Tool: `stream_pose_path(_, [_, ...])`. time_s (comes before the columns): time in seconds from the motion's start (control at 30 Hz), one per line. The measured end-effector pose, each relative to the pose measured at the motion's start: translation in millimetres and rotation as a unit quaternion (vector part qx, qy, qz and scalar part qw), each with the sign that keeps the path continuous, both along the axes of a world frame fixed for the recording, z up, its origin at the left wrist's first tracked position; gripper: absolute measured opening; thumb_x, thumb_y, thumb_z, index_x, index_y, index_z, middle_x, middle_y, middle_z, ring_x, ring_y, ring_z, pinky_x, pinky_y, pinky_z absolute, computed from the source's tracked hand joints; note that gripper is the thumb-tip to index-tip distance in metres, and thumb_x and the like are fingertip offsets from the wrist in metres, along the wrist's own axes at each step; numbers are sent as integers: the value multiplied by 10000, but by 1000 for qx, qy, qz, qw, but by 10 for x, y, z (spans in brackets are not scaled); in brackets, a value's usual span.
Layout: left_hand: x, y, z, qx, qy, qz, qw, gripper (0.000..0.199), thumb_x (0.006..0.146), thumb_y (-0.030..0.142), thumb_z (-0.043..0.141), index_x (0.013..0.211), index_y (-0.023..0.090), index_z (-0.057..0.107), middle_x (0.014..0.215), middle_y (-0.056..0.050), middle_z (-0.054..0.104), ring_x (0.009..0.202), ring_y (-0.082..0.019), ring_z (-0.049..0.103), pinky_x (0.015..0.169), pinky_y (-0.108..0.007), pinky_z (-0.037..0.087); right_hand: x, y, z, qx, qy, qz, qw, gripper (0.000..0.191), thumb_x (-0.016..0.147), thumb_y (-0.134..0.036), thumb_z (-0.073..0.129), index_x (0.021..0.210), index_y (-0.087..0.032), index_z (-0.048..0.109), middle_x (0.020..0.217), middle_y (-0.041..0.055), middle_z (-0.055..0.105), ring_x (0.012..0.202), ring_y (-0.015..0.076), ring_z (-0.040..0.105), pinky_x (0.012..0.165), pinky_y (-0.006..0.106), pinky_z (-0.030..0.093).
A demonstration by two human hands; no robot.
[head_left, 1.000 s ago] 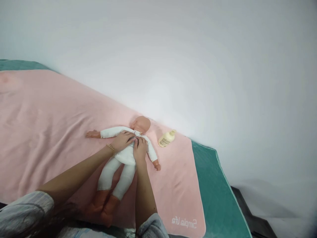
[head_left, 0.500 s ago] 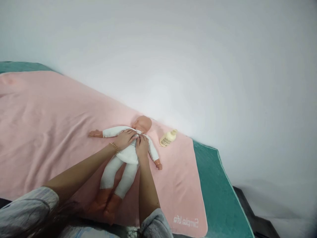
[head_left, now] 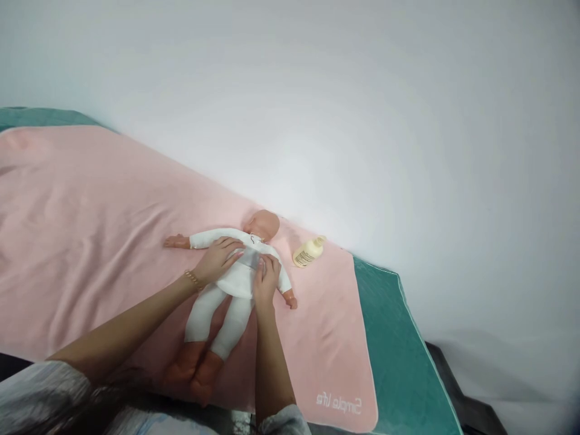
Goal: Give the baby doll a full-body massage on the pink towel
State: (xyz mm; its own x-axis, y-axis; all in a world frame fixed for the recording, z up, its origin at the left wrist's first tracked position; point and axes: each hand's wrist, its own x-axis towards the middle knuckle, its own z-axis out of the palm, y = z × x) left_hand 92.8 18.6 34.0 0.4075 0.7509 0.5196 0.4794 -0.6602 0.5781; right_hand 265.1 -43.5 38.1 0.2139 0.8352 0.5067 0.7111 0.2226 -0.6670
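A baby doll (head_left: 236, 285) in a white long-sleeved top and white leggings lies stretched out on a pink blanket (head_left: 113, 199), head toward the wall. Both its arms are spread, and its feet point toward me. My left hand (head_left: 220, 258) rests on the upper body at the left, fingers stretched out flat. On the other side of the torso lies my right hand (head_left: 266, 279), its fingers extended over the cloth. Between the two hands a greyish patch (head_left: 251, 258) shows on the top. I cannot tell which way the doll's face is turned.
A pale yellow pump bottle (head_left: 308, 252) with dark print lies tilted on the blanket, right of the doll. Green cloth (head_left: 399, 326) shows beneath the blanket at the right. A white wall (head_left: 317, 121) rises behind. Something dark (head_left: 471, 393) stands at the lower right.
My hands have moved apart, the left to the left and the right slightly to the right. The greyish patch between them has come into view.
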Motion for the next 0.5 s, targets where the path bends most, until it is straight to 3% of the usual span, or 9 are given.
stream_pose_path(0.23, [-244,-452,-45,9,-21,-68,997,370,1001,335,335,925,203,671,981,-46,696,986,-214,588,999,-410,393,-79,-569,-159,20,3,57,998,370,977,-324,374,974,-213,727,909,80,611,923,213,564,873,379,447])
stream_pose_path(0.5, [-192,-571,-179,-33,-5,-86,996,396,1007,361,325,889,190,662,938,-63,689,929,-220,580,883,-374,437,-99,-606,-240,-42,-1,58,997,320,955,-266,431,880,-236,741,842,55,639,865,203,561,821,356,446])
